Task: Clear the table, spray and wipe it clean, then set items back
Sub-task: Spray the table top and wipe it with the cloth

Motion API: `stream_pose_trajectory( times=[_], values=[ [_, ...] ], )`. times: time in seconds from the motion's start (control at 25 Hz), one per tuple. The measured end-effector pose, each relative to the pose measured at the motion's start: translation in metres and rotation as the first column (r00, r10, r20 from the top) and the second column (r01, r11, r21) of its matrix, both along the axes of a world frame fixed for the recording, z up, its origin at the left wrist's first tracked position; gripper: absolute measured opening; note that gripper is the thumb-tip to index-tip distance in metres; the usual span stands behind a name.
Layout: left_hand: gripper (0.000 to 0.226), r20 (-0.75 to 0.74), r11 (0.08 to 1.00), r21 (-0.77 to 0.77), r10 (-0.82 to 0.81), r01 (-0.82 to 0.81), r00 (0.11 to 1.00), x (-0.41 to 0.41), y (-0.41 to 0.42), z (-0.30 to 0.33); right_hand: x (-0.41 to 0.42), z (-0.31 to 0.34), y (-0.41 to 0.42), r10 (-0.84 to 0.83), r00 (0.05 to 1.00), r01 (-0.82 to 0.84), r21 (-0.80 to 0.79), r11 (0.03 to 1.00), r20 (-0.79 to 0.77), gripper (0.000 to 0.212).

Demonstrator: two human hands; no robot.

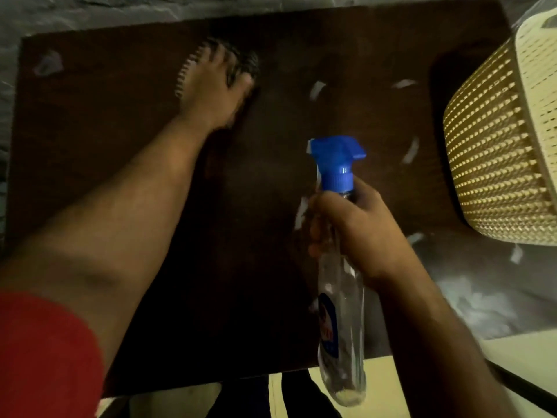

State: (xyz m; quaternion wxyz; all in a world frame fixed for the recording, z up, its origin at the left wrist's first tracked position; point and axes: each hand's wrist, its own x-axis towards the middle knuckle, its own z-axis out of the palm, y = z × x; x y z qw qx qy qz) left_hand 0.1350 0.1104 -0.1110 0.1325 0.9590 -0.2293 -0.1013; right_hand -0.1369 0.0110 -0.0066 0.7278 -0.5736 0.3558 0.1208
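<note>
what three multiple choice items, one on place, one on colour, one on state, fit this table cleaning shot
1. Where is the basket?
A. right edge of the table
B. left edge
C. table centre

2. What colour is the spray bottle nozzle?
A. red
B. blue
C. green

3. What is the right hand doing?
A. resting flat
B. hanging idle
C. gripping the bottle

Answers: 1 A, the basket overhangs the right side. 2 B, the trigger head is blue. 3 C, fingers wrap the bottle neck, while the left hand presses a cloth on the table.

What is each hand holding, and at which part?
The right hand grips the spray bottle just below its blue cap. The left hand presses a brush on the table.
</note>
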Motion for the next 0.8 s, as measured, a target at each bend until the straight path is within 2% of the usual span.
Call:
stream_pose_trajectory(
  times=[0.12, 0.16, 0.2, 0.28, 0.32, 0.36, 0.4, 0.48, 0.56, 0.6, 0.64, 0.72, 0.8],
  values=[
    [0.070, -0.018, 0.932, -0.015, -0.364, 0.363, 0.931, -0.102, 0.045, -0.013, -0.025, -0.002, 0.007, 0.039, 0.999, -0.038, -0.056, 0.998, 0.029, 0.021],
    [0.072, 0.003, 0.920, -0.004, -0.392, 0.392, 0.920, -0.112, 0.069, -0.020, -0.033, -0.003, 0.009, 0.052, 0.998, -0.050, -0.059, 0.997, 0.030, 0.020],
    [0.071, 0.025, 0.936, -0.004, -0.353, 0.353, 0.935, -0.103, 0.082, -0.022, -0.040, -0.004, 0.010, 0.065, 0.997, -0.063, -0.053, 0.997, 0.034, 0.018],
    [0.066, 0.010, 0.996, 0.044, -0.076, 0.075, 0.997, -0.058, 0.078, -0.021, -0.048, -0.006, 0.012, 0.108, 0.993, -0.106, -0.050, 0.993, 0.048, 0.018],
    [0.066, 0.017, 0.997, 0.060, 0.040, -0.041, 0.999, -0.035, 0.064, -0.014, -0.050, -0.006, 0.012, 0.119, 0.992, -0.116, -0.057, 0.992, 0.052, 0.019],
    [0.067, 0.006, 0.992, 0.094, 0.085, -0.085, 0.996, -0.029, 0.046, -0.008, -0.053, -0.006, 0.011, 0.120, 0.991, -0.116, -0.068, 0.991, 0.058, 0.019],
    [0.067, -0.013, 0.991, 0.116, 0.065, -0.063, 0.998, -0.044, 0.029, -0.004, -0.057, -0.003, 0.011, 0.116, 0.991, -0.111, -0.077, 0.991, 0.070, 0.018],
    [0.068, -0.038, 0.986, 0.065, -0.151, 0.153, 0.988, -0.115, 0.020, -0.007, -0.069, 0.003, 0.011, 0.120, 0.988, -0.112, -0.082, 0.990, 0.093, 0.015],
    [0.071, -0.053, 0.913, -0.005, -0.408, 0.408, 0.912, -0.202, 0.062, -0.016, -0.085, 0.005, 0.011, 0.156, 0.983, -0.146, -0.106, 0.984, 0.099, 0.013],
    [0.072, -0.046, 0.901, -0.034, -0.434, 0.432, 0.900, -0.218, 0.089, -0.017, -0.093, 0.005, 0.013, 0.166, 0.982, -0.156, -0.106, 0.982, 0.092, 0.014],
    [0.072, -0.027, 0.921, -0.042, -0.389, 0.388, 0.921, -0.208, 0.109, -0.017, -0.099, 0.003, 0.015, 0.168, 0.982, -0.160, -0.096, 0.982, 0.081, 0.015],
    [0.067, -0.014, 0.988, 0.026, -0.149, 0.149, 0.989, -0.150, 0.121, -0.017, -0.107, -0.003, 0.019, 0.160, 0.985, -0.153, -0.092, 0.984, 0.068, 0.017],
    [0.064, 0.002, 0.996, 0.087, 0.016, -0.016, 1.000, -0.092, 0.101, -0.014, -0.107, -0.007, 0.024, 0.148, 0.988, -0.143, -0.081, 0.986, 0.054, 0.019]
  ],
)
